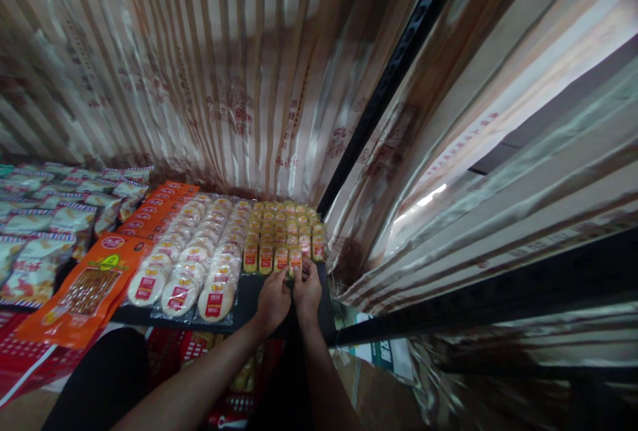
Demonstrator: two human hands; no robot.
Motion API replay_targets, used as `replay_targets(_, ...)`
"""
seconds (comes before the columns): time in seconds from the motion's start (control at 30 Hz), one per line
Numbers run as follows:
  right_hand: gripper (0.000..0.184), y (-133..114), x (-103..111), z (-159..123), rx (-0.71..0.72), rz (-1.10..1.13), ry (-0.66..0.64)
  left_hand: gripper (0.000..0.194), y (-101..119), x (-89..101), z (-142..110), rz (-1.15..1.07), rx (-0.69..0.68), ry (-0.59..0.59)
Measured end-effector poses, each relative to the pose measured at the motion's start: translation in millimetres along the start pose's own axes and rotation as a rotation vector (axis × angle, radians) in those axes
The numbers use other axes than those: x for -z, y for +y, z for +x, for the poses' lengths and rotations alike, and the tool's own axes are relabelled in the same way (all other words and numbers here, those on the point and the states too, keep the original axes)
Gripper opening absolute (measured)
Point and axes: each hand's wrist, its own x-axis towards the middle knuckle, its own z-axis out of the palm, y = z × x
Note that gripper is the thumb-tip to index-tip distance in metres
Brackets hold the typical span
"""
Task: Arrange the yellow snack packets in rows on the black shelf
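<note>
My left hand (274,299) and my right hand (306,290) are close together at the front of a dark shelf (244,308). Their fingertips pinch a small yellow snack packet (295,259) with a red and orange label, at the front of a block of similar packets (272,226) in rows. Left of these stand overlapping rows of round white crackers (214,301) in clear wrappers with red labels. The undersides of my fingers are hidden.
Orange snack bags (94,285) and white puffed bags (37,265) fill the left of the shelf. Red baskets (20,344) are underneath. A black metal post (393,79) rises at the back right corner before printed plastic sheeting (239,86).
</note>
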Motion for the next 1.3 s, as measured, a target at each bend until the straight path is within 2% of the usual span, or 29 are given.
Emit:
replay_targets(0.2,0.025,2.6,-6.3,-1.0,0.007,-0.019,0.025,0.054,-1.4,0.2,-0.2,-0.017,-0.028,0.015)
replay_targets(0.43,0.020,1.1,-6.8,-6.7,0.046,-0.082,0.112,0.055,-4.9,-0.7,2.8,-0.021,-0.073,0.036)
replay_targets(0.57,0.019,1.7,-3.8,-10.0,0.075,-0.123,0.079,0.054,-6.3,-0.3,4.7,-0.011,-0.095,0.032)
replay_targets(0.8,0.015,8.3,-3.9,-9.0,0.101,-0.132,0.041,0.054,-3.5,0.6,2.9,-0.010,-0.050,0.027)
replay_targets(0.97,0.015,6.2,-2.4,-9.9,0.159,-0.125,0.040,0.048,-1.1,0.8,-2.1,0.004,-0.065,0.038)
replay_targets(1.3,0.014,6.8,-5.3,-21.4,0.172,-0.154,0.084,0.041,-2.6,8.8,-16.6,0.031,-0.078,0.043)
